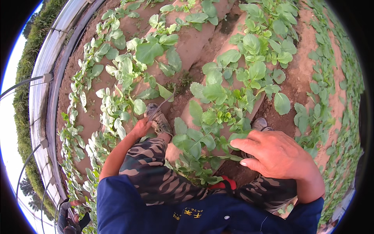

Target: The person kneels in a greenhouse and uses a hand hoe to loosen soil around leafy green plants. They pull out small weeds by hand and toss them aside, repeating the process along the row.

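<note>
My left hand [142, 127] is closed around a thin, dark, curved rod or stem [162, 104], beside my left shoe [159, 120]. Whether this is a tool or a plant part I cannot tell. Its far end reaches up to the right, near a broad leaf. On the other side, my right hand [270, 153] hovers over the leafy plants [216, 117] between my legs. Thumb and forefinger are apart, with nothing visible between them; the other fingers are partly hidden. Green leaves lie just beyond those fingertips.
My right shoe [261, 124] stands in a soil furrow [273, 114]. A red object [224, 183] shows partly between my legs. More plant rows [339, 117] run along the right. At left are a dark pipe-like edge [55, 96], plastic sheeting [41, 102], hoops [22, 84] and another person [70, 218].
</note>
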Available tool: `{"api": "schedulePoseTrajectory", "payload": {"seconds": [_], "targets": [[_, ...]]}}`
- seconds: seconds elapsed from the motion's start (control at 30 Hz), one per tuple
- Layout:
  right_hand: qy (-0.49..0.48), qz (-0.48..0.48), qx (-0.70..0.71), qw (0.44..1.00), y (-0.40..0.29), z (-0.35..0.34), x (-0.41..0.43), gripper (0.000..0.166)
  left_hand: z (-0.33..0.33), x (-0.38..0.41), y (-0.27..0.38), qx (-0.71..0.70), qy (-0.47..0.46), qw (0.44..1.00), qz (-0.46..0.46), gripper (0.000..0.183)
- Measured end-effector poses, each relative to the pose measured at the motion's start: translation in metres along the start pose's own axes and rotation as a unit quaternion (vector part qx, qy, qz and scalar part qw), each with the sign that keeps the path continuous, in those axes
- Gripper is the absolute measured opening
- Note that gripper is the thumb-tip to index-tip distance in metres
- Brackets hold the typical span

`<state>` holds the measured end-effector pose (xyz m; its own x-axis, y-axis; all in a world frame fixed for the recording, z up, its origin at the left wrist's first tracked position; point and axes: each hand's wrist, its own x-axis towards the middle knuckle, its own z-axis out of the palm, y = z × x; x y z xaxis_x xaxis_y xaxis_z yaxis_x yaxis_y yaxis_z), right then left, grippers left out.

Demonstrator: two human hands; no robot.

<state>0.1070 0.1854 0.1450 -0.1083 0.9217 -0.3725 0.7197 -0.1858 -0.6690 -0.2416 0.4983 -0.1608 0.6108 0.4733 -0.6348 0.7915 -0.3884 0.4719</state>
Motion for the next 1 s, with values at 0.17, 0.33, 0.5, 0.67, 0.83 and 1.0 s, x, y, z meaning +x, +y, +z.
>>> {"api": "schedulePoseTrajectory", "payload": {"seconds": [0.17,0.33,0.5,0.67,0.83,1.0], "targets": [[-0.003,0.001,-0.011,1.0,0.0,0.004,-0.005,0.032,0.016,-0.035,-0.027,0.017,0.01,1.0,0.015,0.031],[0.012,-0.008,-0.023,1.0,-0.003,0.007,-0.011,0.031,0.003,-0.048,-0.011,0.15,0.002,0.989,-0.003,0.032],[0.023,-0.018,-0.041,0.999,-0.006,0.01,-0.02,0.03,-0.025,-0.049,0.048,0.255,0.053,0.964,0.056,0.031],[0.041,-0.011,-0.065,0.997,-0.004,0.013,-0.028,0.04,-0.06,-0.054,0.093,0.016,-0.04,0.999,0.033,0.028],[0.056,-0.009,-0.059,0.997,0.0,0.016,-0.038,0.04,-0.079,-0.07,0.127,-0.232,-0.123,0.964,-0.034,0.029],[0.074,-0.023,-0.061,0.995,0.008,0.02,-0.043,0.04,-0.075,-0.075,0.112,0.068,-0.011,0.996,0.055,0.028]]}}
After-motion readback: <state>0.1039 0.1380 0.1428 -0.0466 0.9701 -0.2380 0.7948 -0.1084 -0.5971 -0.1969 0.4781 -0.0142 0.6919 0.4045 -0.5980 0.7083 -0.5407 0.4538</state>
